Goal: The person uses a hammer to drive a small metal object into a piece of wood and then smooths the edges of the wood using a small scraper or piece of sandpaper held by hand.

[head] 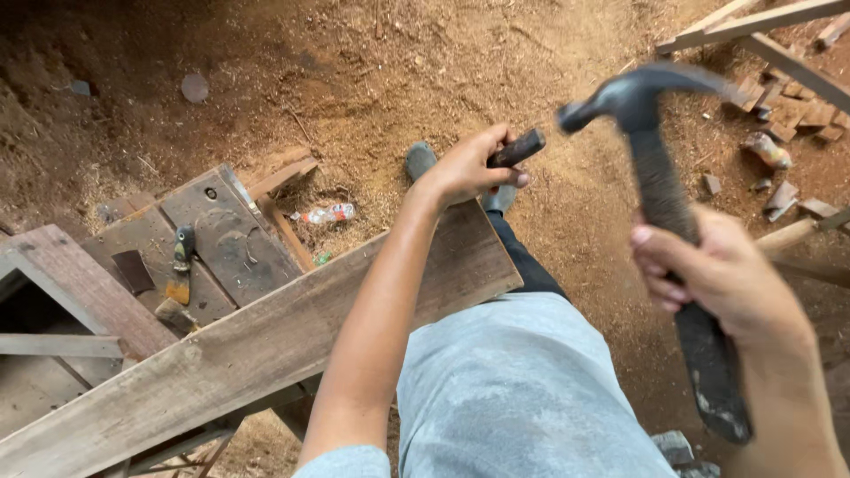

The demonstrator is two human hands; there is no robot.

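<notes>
A right hand (pixel 722 274) grips a raised claw hammer (pixel 660 190) while the left hand (pixel 465 168) clenches a dark tool (pixel 516 148) at the end of a wooden plank (pixel 266 341), a crumpled plastic bottle (pixel 326 213) beyond on the sawdust floor (pixel 398 71).

Your right hand (pixel 726 274) grips a claw hammer (pixel 664 195) around its dark, worn handle; the black steel head is raised at upper right, tilted, clear of all surfaces. Your left hand (pixel 465 168) closes on a short dark chisel-like tool (pixel 515 148), held at the far end of a long grey wooden plank (pixel 266 341). The plank runs diagonally, resting across your knee.
</notes>
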